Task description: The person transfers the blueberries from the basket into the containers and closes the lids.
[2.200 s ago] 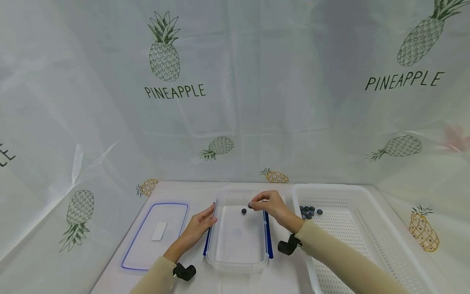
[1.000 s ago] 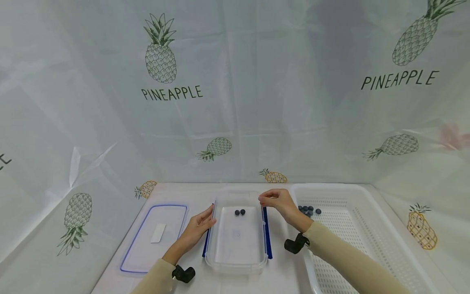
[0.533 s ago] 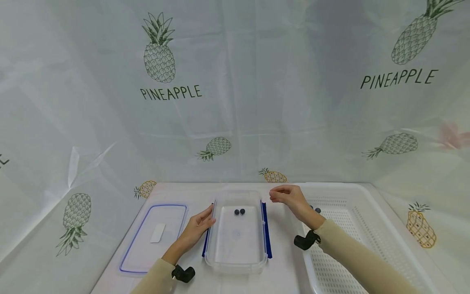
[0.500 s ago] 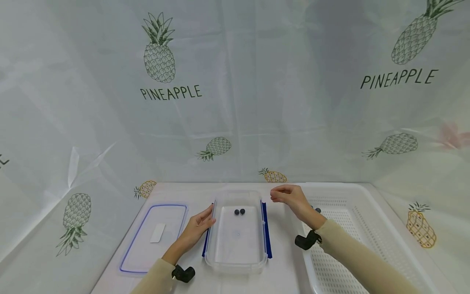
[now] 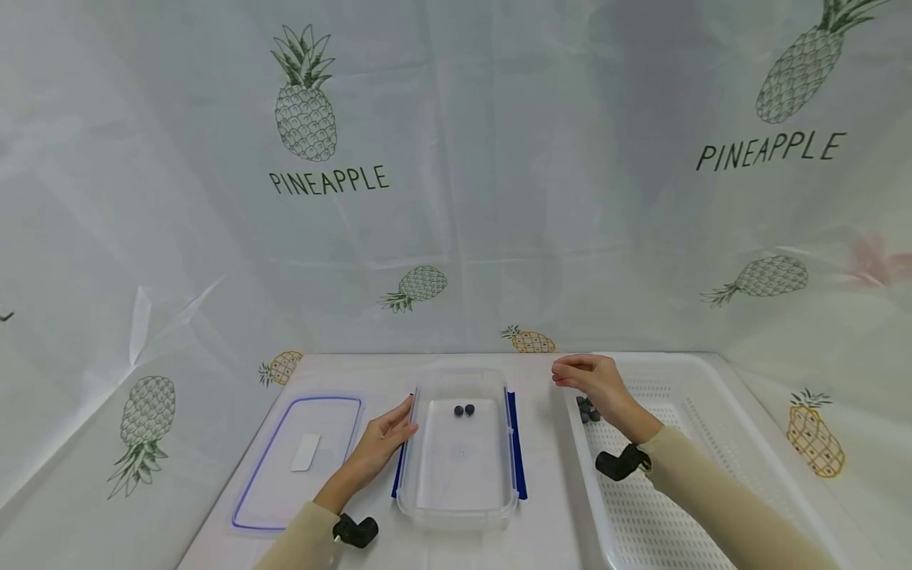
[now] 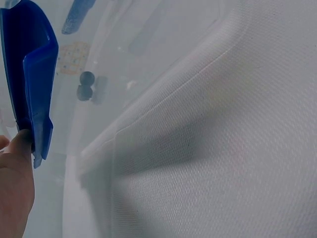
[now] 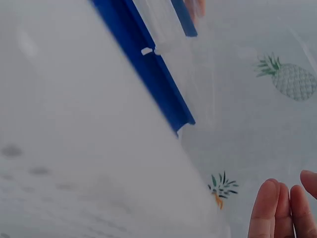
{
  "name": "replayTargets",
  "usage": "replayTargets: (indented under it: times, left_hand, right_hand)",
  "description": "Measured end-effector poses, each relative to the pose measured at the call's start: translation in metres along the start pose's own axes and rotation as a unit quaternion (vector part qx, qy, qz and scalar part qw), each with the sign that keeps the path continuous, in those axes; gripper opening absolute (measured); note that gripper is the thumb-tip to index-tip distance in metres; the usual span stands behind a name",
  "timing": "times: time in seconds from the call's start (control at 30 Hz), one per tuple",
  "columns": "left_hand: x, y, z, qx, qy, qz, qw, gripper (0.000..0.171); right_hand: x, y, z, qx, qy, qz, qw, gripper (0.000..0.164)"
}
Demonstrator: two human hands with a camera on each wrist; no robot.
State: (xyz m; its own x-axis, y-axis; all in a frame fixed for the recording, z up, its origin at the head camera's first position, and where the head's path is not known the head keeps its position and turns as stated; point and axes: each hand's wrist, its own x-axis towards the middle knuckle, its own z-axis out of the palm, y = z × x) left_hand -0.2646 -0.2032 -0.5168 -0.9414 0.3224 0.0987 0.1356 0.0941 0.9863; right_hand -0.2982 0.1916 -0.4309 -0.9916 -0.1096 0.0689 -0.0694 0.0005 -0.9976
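Observation:
My left hand (image 5: pixel 381 445) holds the left side of a clear plastic food container (image 5: pixel 459 507), its thumb at the blue locking flap (image 6: pixel 37 74) in the left wrist view. Two blueberries (image 5: pixel 464 410) lie side by side on the container floor, towards its far end. My right hand (image 5: pixel 594 388) hovers over the left rim of a white perforated basket (image 5: pixel 606 522), holding nothing. In the right wrist view its fingers (image 7: pixel 267 208) are fairly straight, the thumb apart. Several blueberries (image 5: pixel 586 410) sit in the basket below this hand, partly hidden by it.
A clear lid with a blue seal (image 5: pixel 299 400) lies flat to the left of the container, a white rectangular piece (image 5: pixel 306 452) on it. Behind the table (image 5: pixel 549 507) hangs a pineapple-print sheet (image 5: pixel 456 198).
My right hand let a second blueberry go into the container beside the first, then moved right to the basket. My left hand has stayed at the container's left side.

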Motion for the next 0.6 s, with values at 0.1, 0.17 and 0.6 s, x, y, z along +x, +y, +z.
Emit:
replayTargets:
  times: [0.1, 0.17, 0.6]
  left_hand:
    - [0.0, 0.0, 0.0, -0.001, 0.0, 0.0, 1.0, 0.06]
    - [0.0, 0.001, 0.0, 0.001, 0.003, -0.002, 1.0, 0.06]
    - [0.0, 0.0, 0.0, -0.002, 0.002, -0.004, 1.0, 0.061]
  right_hand:
    - [-0.002, 0.001, -0.009, 0.012, 0.003, -0.006, 1.0, 0.042]
    - [-0.004, 0.002, -0.013, 0.015, 0.005, -0.009, 1.0, 0.042]
    - [-0.014, 0.013, -0.04, 0.012, 0.033, -0.004, 0.999, 0.044]
